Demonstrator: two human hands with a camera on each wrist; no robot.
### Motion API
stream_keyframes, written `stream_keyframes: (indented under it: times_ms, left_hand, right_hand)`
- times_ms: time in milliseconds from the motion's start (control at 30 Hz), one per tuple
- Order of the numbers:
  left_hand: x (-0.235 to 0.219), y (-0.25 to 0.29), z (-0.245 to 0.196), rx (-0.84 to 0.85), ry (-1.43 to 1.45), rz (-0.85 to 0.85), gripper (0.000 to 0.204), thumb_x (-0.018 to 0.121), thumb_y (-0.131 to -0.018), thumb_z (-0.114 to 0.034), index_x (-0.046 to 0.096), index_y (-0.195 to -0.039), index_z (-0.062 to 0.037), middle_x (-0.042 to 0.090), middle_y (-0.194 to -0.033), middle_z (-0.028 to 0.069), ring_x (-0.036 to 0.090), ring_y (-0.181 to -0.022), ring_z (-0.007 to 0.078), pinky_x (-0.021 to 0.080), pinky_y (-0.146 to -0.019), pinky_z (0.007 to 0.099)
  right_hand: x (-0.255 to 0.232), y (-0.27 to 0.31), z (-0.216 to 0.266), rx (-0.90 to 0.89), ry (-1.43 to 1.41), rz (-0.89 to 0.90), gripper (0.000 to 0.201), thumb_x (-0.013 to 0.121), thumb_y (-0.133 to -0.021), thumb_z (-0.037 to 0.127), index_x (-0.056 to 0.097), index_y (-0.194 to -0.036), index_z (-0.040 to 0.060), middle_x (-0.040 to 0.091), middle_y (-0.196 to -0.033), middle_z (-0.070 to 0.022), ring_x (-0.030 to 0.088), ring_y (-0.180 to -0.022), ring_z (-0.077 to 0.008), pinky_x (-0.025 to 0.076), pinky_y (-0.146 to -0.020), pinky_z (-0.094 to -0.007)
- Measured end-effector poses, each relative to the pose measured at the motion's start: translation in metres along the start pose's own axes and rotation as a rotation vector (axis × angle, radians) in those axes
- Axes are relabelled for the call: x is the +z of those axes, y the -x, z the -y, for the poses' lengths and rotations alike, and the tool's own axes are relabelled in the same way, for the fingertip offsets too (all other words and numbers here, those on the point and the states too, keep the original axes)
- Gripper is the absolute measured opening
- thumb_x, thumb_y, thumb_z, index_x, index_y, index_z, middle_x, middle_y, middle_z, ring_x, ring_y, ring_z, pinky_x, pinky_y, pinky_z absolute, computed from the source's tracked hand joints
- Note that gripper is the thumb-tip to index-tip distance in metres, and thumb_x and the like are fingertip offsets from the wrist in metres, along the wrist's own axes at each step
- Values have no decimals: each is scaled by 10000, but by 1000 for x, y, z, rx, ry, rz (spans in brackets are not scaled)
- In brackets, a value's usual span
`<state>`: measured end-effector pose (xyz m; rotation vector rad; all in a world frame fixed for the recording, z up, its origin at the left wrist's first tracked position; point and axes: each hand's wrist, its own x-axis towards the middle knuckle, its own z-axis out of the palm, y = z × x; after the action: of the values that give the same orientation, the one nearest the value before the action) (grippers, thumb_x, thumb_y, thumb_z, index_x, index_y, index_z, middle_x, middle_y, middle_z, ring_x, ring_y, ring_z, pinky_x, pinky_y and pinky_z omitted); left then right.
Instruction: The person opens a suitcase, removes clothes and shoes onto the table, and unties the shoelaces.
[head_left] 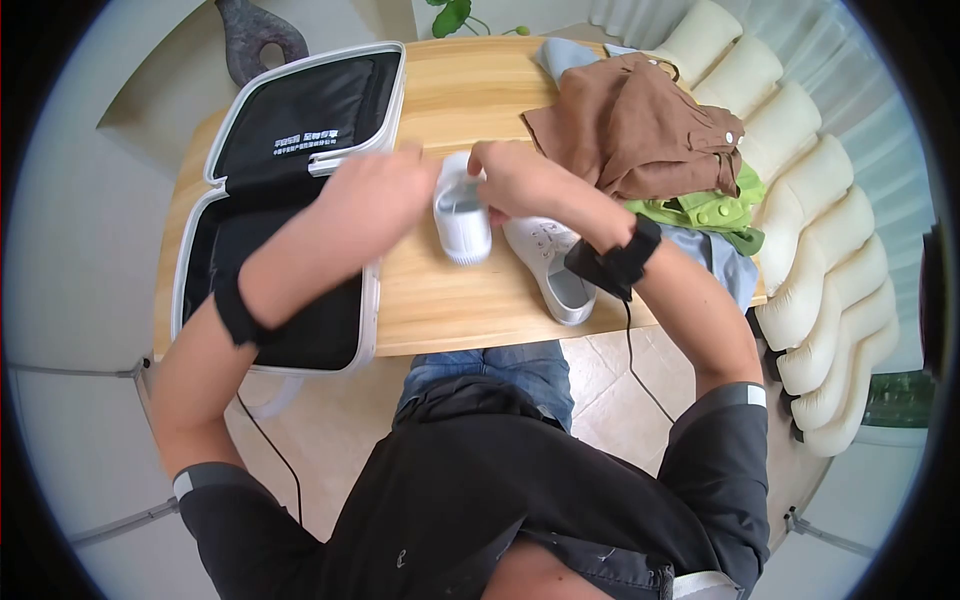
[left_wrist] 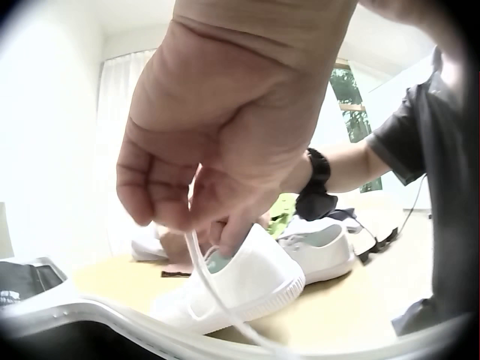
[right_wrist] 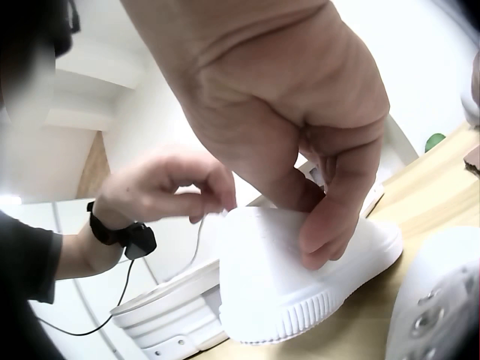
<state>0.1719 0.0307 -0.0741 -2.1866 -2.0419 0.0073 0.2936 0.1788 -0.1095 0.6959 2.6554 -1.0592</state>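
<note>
Filling the centre of the head view, a light wooden table [head_left: 440,300] on pale floor tiles, white walls around it. Lay open across the left of the frame, a black zip case with white trim [head_left: 290,200]. Heaped at upper right, a brown garment [head_left: 640,130] over a green one [head_left: 710,212], pale blue cloth beneath; down the right edge, a cream padded seat [head_left: 820,260]. Stood at top left, a dark sculpted vase [head_left: 255,40]; at top centre, a few green leaves [head_left: 452,15].

Sat near frame centre on the bare wood, toe towards the camera, a white canvas shoe [head_left: 462,212]; lay just right of it, touching or nearly so, a second white shoe [head_left: 555,268]. Reached in from lower left, the left hand [head_left: 375,195], fingers curled and pinching a thin white lace [left_wrist: 214,289] that ran down across the shoe in the left wrist view. Came in from the right, the right hand [head_left: 515,180], thumb and curled fingers gripping the upper edge of the shoe by its opening, seen close in the right wrist view. Strapped on both wrists, black bands with trailing cables
</note>
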Motion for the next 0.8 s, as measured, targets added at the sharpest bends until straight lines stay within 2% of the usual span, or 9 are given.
stream_keyframes:
  times_ms: [67,167,267,400,467,533,600,733,800]
  left_hand:
    - [8,-36,17,-111,74,-104,154,497,-801,24,598,-916,2,618,-923,183,626,-822,376,509,-735,439]
    - [20,-80,40,-74,146,-218,167,489,-803,24,623,-903,17,639,-906,191,622,-858,374,501,-769,437]
    - [20,-98,40,-134,139,-89,193,489,-790,32,634,-918,22,649,-890,203,620,-887,371,499,-771,431]
    - [0,-103,12,-137,74,43,199,511,-764,21,646,-910,22,643,-906,230,623,-882,380,494,-745,445]
    - [-8,-102,-15,-60,126,215,180,537,-741,-3,652,-875,28,638,-892,253,631,-859,382,496,-722,450]
    - [2,-99,-44,-46,192,339,149,577,-773,-52,649,-865,39,641,-869,253,632,-848,387,498,-725,447]
    - [11,-90,-66,90,307,484,195,620,-814,-148,645,-853,41,647,-866,245,634,-850,388,500,-732,441]
    - [30,-68,-98,73,431,508,301,652,-827,-233,623,-887,61,645,-853,255,635,-851,393,504,-744,441]
    - [36,-59,-107,22,450,376,322,651,-813,-187,564,-945,94,631,-813,277,631,-861,404,506,-748,445]
  right_hand:
    - [-3,-13,-4,38,-65,-84,291,506,-836,-3,520,-1120,-65,668,-803,-175,699,-691,-210,557,-581,-314]
    - [3,-37,-22,47,-29,-126,295,505,-845,-3,504,-1132,-67,667,-790,-158,689,-666,-201,557,-576,-298]
    - [-7,-19,-30,16,-163,-141,289,525,-855,8,501,-1132,-69,661,-776,-145,676,-639,-186,553,-573,-283]
    - [-24,27,-47,-19,-69,-235,249,570,-869,85,559,-1089,-30,662,-785,-123,656,-624,-180,526,-536,-296]
    - [-24,53,-55,-10,85,-185,348,631,-847,190,592,-1107,-39,673,-921,-212,675,-740,-293,527,-692,-373]
    - [-17,68,-68,-9,126,-158,386,644,-843,247,600,-1111,-27,668,-951,-213,666,-797,-311,515,-730,-383]
    - [-5,83,-77,-28,105,-125,467,680,-818,340,607,-1143,12,662,-1013,-201,640,-928,-325,490,-805,-389]
    - [17,98,-96,-110,-1,-186,482,690,-810,311,594,-1153,-13,657,-985,-214,634,-902,-352,488,-789,-391]
    - [23,112,-91,-81,-57,-231,486,692,-808,303,585,-1155,-21,656,-969,-220,634,-901,-350,486,-788,-392]
